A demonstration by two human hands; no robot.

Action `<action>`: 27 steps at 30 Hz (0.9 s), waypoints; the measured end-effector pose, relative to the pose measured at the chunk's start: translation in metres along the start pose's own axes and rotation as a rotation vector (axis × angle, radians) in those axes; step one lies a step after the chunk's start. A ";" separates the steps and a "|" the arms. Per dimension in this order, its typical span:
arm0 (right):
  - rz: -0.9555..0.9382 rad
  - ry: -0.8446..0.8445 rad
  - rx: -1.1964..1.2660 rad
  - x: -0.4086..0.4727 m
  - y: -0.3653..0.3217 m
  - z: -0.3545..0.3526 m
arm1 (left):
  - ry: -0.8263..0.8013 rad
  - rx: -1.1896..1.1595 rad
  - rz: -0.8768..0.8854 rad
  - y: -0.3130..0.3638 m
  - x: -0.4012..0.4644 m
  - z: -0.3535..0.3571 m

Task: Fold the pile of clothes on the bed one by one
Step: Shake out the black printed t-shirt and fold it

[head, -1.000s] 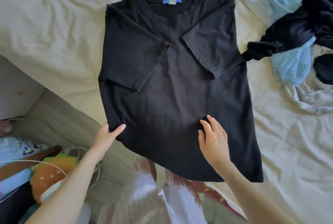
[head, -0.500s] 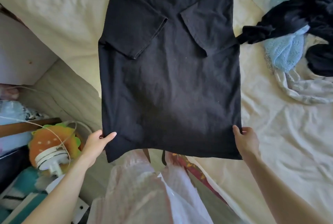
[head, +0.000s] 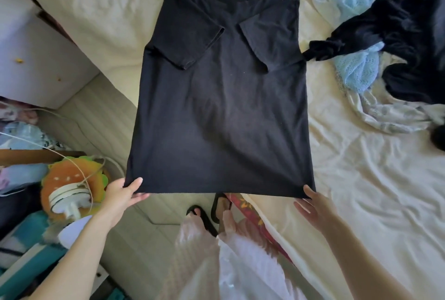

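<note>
Big black cotton T-shirt (head: 224, 106) flat on cream bed sheet (head: 361, 179), sleeves folded in, left hand (head: 122, 194) pinching one bottom corner, right hand (head: 315, 205) pinching the other

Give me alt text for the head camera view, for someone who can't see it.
A black T-shirt lies on a cream bed, sleeves folded in, while the left hand and right hand pinch its bottom hem corners. A pile of unfolded clothes sits at the upper right.

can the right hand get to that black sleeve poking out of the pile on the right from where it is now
Probably yes: the right hand holds the black t-shirt hem, and only bare sheet lies between it and the black sleeve; it must let go first.
</note>
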State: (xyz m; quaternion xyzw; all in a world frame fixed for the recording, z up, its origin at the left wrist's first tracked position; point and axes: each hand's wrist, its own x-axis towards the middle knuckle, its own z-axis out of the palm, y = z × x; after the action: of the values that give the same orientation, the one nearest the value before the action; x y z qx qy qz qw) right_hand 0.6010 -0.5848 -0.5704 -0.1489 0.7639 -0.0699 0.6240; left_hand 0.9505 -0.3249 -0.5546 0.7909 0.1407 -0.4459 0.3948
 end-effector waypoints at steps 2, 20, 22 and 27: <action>-0.035 -0.011 0.072 -0.011 0.005 -0.004 | 0.038 -0.105 -0.006 0.000 -0.010 -0.006; -0.017 0.119 0.460 -0.097 0.060 -0.067 | 0.169 -0.532 -0.195 -0.038 -0.130 -0.037; -0.057 0.094 0.501 -0.103 0.048 -0.060 | 0.148 -0.547 -0.138 -0.016 -0.129 -0.039; -0.166 0.030 0.589 -0.113 -0.006 -0.027 | 0.103 -0.591 -0.022 0.063 -0.117 -0.037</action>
State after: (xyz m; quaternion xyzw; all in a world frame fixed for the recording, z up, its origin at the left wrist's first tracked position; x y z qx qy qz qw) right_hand 0.5950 -0.5569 -0.4580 -0.0223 0.7050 -0.3412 0.6213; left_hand 0.9430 -0.3229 -0.4174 0.6619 0.2926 -0.3491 0.5953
